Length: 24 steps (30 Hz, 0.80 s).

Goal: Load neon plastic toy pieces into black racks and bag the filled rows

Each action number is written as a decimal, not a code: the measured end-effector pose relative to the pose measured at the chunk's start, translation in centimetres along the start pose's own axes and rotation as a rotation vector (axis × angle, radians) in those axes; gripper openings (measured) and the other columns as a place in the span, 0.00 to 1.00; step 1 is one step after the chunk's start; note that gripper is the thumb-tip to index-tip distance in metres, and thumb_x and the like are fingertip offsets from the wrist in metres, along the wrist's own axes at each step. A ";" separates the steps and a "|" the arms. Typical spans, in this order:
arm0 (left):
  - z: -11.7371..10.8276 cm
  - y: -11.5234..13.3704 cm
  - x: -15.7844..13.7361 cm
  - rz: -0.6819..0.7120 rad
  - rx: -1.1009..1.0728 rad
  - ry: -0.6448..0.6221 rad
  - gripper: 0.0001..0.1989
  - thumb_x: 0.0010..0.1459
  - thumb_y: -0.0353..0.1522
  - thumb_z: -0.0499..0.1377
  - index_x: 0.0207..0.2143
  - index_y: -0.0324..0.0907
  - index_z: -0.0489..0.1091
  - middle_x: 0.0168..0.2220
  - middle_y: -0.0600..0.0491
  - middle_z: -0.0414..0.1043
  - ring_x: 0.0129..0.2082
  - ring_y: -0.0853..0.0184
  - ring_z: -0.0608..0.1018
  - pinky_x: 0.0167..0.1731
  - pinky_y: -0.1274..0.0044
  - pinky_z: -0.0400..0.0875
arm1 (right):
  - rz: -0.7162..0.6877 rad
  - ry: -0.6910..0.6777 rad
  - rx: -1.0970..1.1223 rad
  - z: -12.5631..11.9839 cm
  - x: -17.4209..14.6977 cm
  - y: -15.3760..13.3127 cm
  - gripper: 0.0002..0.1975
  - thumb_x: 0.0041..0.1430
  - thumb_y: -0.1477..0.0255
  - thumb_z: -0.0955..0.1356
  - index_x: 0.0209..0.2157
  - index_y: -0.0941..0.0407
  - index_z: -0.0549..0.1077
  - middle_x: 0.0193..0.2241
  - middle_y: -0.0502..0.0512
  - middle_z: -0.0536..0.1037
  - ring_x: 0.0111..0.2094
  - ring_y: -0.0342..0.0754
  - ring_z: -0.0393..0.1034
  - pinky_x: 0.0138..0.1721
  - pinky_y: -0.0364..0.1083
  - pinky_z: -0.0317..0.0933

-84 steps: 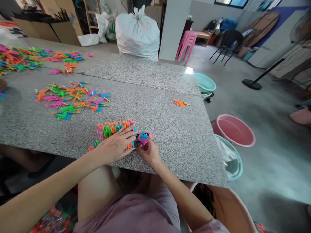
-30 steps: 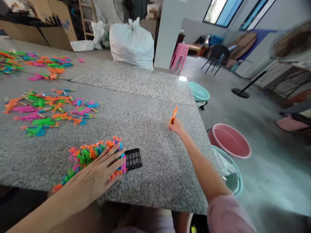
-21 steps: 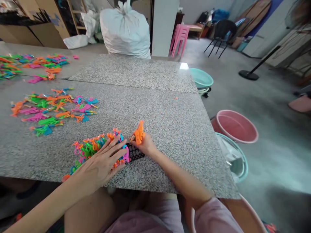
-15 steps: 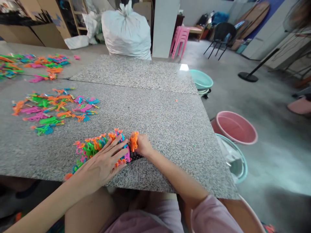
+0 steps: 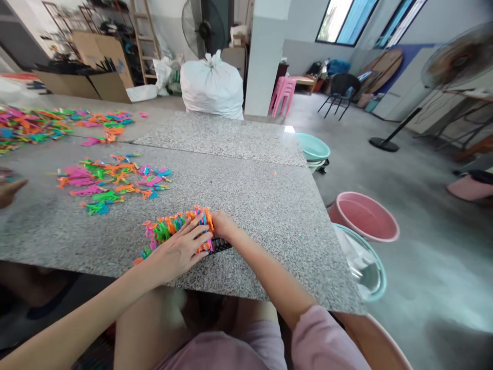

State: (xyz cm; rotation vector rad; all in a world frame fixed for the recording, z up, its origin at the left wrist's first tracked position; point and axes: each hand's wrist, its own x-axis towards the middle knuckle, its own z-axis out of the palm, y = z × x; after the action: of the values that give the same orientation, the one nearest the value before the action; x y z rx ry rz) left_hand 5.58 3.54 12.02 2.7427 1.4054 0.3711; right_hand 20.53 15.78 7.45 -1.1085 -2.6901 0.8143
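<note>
A row of small plastic toys in orange, green, pink and blue, with round cup-like ends, stands packed in a black perforated tray near the table's front edge. My left hand lies across the row with its fingers stretched out and apart, touching the toys. Closed at the row's right end, my right hand pinches an orange plastic toy against the others. Its fingertips are partly hidden behind that piece. The tray's bare right end shows below my right hand.
A loose pile of similar toys lies left of centre on the speckled table, with a larger heap farther back. Another person's hand shows at the left edge. Basins stand beyond the table's right side.
The orange toy in my right hand has moved left, from just beside the row to against its right end. My left hand stays over the row. The camera view has tilted up.
</note>
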 end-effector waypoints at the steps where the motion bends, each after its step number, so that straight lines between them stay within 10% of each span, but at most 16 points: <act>1: 0.0 0.1 0.1 -0.005 -0.001 -0.012 0.17 0.68 0.34 0.54 0.57 0.42 0.69 0.58 0.46 0.70 0.69 0.52 0.58 0.67 0.56 0.59 | -0.002 -0.014 -0.020 0.0 0.1 -0.2 0.11 0.62 0.70 0.69 0.45 0.55 0.80 0.42 0.59 0.83 0.45 0.54 0.78 0.43 0.44 0.66; 7: -1.6 0.9 0.3 -0.060 -0.109 -0.060 0.23 0.63 0.37 0.61 0.60 0.43 0.66 0.61 0.43 0.68 0.69 0.50 0.59 0.66 0.52 0.56 | -0.030 0.067 0.057 0.9 -0.4 0.2 0.14 0.61 0.73 0.68 0.48 0.56 0.77 0.43 0.58 0.82 0.45 0.53 0.77 0.44 0.46 0.68; 12: -4.0 -2.8 -3.2 -0.292 -0.299 0.147 0.43 0.60 0.50 0.60 0.70 0.46 0.47 0.69 0.41 0.55 0.70 0.50 0.57 0.66 0.55 0.57 | 0.153 0.463 -0.037 1.1 -2.1 8.5 0.20 0.59 0.67 0.69 0.52 0.57 0.73 0.51 0.64 0.77 0.54 0.57 0.71 0.54 0.54 0.64; 16: -1.1 -5.7 -5.7 -0.641 -0.567 0.235 0.29 0.72 0.47 0.41 0.69 0.45 0.48 0.67 0.40 0.59 0.68 0.53 0.62 0.60 0.55 0.66 | 0.320 0.583 -0.362 1.5 -2.2 14.4 0.24 0.65 0.62 0.63 0.56 0.61 0.71 0.59 0.71 0.70 0.62 0.64 0.61 0.60 0.61 0.57; 21: 4.6 -6.1 -4.1 -0.479 -0.807 0.054 0.27 0.73 0.43 0.31 0.70 0.49 0.46 0.62 0.45 0.69 0.59 0.63 0.75 0.55 0.66 0.74 | 0.333 0.532 -0.501 2.7 -2.3 15.8 0.26 0.66 0.60 0.58 0.59 0.56 0.70 0.61 0.64 0.69 0.63 0.60 0.60 0.61 0.59 0.57; 24: 4.4 -10.8 -3.5 -0.412 -0.414 0.095 0.29 0.73 0.46 0.33 0.70 0.48 0.47 0.64 0.42 0.66 0.61 0.62 0.72 0.54 0.66 0.74 | 0.339 0.536 -0.501 3.0 -2.3 16.4 0.28 0.65 0.58 0.56 0.59 0.56 0.70 0.61 0.63 0.69 0.63 0.60 0.61 0.60 0.60 0.58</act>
State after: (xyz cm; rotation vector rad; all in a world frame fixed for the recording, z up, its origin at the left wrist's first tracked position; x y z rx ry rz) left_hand -3.99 7.47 5.59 2.0774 1.6444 0.6821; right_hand 31.41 22.53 -3.50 -1.6291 -2.3133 -0.1577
